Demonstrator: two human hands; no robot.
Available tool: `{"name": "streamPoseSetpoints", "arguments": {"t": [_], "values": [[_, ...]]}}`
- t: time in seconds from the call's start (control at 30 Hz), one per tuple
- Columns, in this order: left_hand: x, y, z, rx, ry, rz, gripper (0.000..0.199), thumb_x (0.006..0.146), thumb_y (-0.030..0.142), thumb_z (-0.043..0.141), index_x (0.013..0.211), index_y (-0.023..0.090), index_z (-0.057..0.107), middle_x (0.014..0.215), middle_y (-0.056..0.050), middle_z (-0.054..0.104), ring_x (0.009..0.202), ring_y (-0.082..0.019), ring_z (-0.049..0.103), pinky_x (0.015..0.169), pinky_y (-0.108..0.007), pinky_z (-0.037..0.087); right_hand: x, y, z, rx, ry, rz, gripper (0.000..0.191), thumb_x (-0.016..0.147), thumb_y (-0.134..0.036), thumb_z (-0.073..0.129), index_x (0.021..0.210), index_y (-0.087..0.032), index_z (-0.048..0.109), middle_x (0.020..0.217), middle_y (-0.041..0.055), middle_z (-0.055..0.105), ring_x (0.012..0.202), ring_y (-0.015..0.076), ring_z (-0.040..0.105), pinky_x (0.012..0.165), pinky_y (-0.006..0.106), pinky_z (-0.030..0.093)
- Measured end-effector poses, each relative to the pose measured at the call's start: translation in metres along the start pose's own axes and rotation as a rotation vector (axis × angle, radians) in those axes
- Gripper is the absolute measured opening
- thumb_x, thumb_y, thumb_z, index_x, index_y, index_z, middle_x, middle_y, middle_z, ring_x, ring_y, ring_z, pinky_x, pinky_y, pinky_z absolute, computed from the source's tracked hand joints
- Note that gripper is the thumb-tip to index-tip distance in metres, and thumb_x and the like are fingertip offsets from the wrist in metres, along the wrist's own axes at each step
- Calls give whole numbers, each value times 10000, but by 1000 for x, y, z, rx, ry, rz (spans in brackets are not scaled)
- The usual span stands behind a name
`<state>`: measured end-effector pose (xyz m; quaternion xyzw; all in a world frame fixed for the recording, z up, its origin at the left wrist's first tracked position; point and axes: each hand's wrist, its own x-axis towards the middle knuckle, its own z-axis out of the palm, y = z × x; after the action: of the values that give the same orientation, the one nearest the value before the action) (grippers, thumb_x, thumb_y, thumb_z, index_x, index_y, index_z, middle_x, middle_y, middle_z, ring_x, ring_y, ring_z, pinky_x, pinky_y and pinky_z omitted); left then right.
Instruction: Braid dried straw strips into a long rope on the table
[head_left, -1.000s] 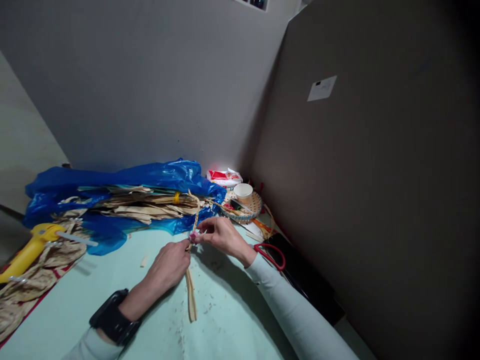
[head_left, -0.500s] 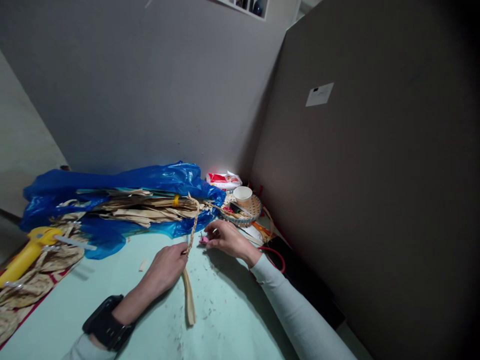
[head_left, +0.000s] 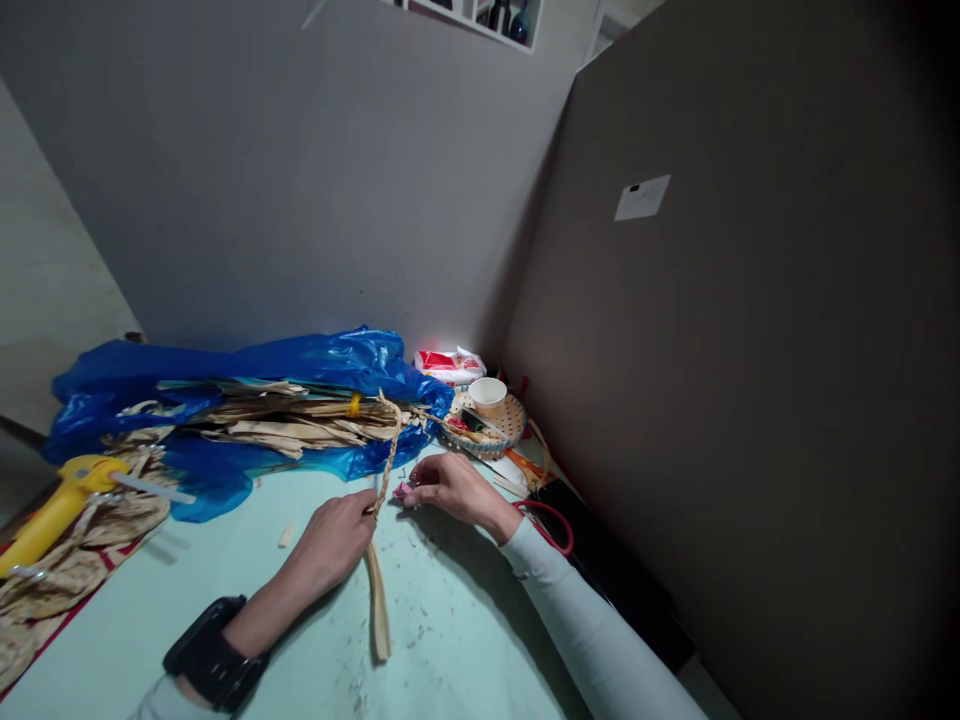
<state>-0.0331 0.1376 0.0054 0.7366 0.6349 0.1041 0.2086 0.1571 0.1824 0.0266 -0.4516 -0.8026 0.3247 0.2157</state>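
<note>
My left hand (head_left: pixel 341 540) is closed round a braided strip of dried, straw-like fibre (head_left: pixel 388 465). The plaited part rises above the fist and leans against the bundle behind, while a flat unplaited tail (head_left: pixel 379 610) hangs below onto the table. My right hand (head_left: pixel 454 490) is just right of the braid, low over the table, with thumb and forefinger curled towards each other. Its thumb tip is at a small crumpled pink thing (head_left: pixel 403 492) whose kind I cannot tell. A tiny dark speck shows between the fingertips, too small to name.
Behind my hands lies a bundle of dried fibre strips (head_left: pixel 300 420) on a blue plastic bag (head_left: pixel 322 350). A woven basket (head_left: pixel 514 425) holds a white paper cup (head_left: pixel 487 392). A yellow glue gun (head_left: pixel 67 500) stands at left. Red-handled scissors (head_left: pixel 562 530) lie at right, beside the partition.
My right hand and the pink thing have shifted slightly nearer to me and to the left. My left hand still grips the braid in nearly the same place. The camera has tilted a little.
</note>
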Motion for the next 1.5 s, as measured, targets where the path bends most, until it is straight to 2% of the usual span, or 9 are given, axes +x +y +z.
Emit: {"name": "streamPoseSetpoints", "arguments": {"t": [0.17,0.37,0.6,0.77,0.97,1.13,1.33,1.5], "values": [[-1,1,-1,7,-2,17,241,843,120,385,782,216,597,898,-76,743,864,-234,651,702,-284,365,-3,-5,2,6,95,-30,153,808,-252,705,819,-101,733,636,-6,630,614,111,494,565,212,308],[-2,2,0,49,3,26,241,838,135,373,793,215,595,886,-95,740,862,-262,654,686,-306,355,-1,-2,10,24,135,-83,148,822,-236,669,791,-130,767,661,5,695,610,122,525,600,217,337],[-6,5,-2,71,-9,36,346,816,101,359,995,190,641,995,-122,762,924,-293,677,725,-329,389,1,-4,12,27,137,-131,157,818,-253,681,769,-141,779,602,-19,644,584,107,478,582,211,314],[-6,5,-2,85,-19,41,383,812,86,362,1057,175,643,1046,-129,755,971,-297,673,767,-336,408,-1,-8,11,26,122,-135,165,833,-244,665,769,-132,768,642,-17,644,612,106,478,603,213,311],[-5,4,-3,84,-20,37,341,841,110,374,1031,208,639,1060,-102,751,1003,-269,668,794,-317,415,0,-9,6,29,56,-100,259,829,-346,680,755,-104,735,567,-42,523,566,90,396,529,216,261],[-3,4,-3,76,-19,30,272,827,122,375,874,213,626,961,-96,754,938,-263,669,743,-310,406,0,-7,-1,26,45,-85,211,786,-311,727,800,-100,731,620,-31,569,597,96,457,534,209,274],[-2,5,-4,93,-12,10,241,794,96,387,809,205,602,906,-106,742,890,-264,662,721,-318,394,-7,-3,-1,32,83,-114,220,795,-322,725,781,-103,747,570,-49,520,580,87,400,553,214,275],[-2,9,-8,98,-37,21,282,809,95,391,889,216,634,969,-86,749,949,-251,662,771,-305,416,-10,-1,7,87,165,-118,231,795,-325,729,841,-106,788,583,-32,566,603,100,444,581,205,315]]}}
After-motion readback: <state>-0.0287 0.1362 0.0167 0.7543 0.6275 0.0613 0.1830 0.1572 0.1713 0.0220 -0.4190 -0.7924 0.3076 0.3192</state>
